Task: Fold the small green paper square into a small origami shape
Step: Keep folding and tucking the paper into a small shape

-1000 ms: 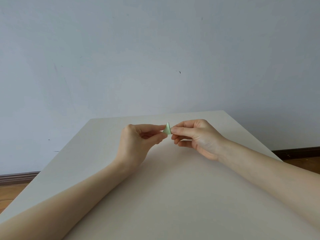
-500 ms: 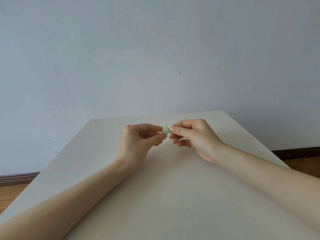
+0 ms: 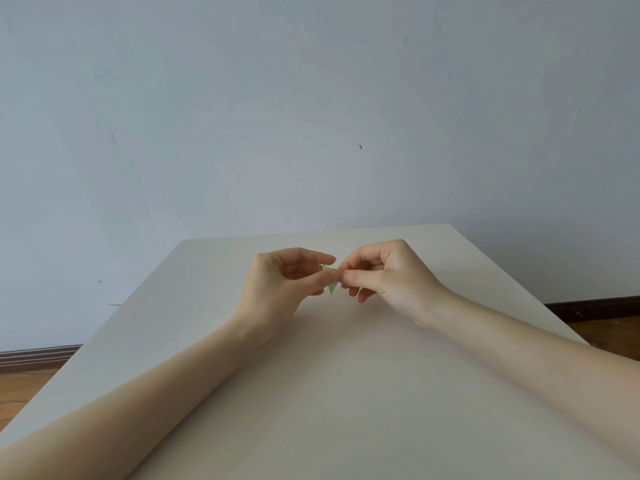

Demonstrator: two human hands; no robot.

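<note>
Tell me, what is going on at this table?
A person is folding a tiny piece of green paper with bare hands. The left hand and the right hand meet above the middle of a pale table, each pinching the paper between thumb and fingertips. Only a small folded part shows between the fingers, with a point sticking down, so it is already creased, but the shape it is turning into cannot be told. The paper is held in the air, not resting on the table.
</note>
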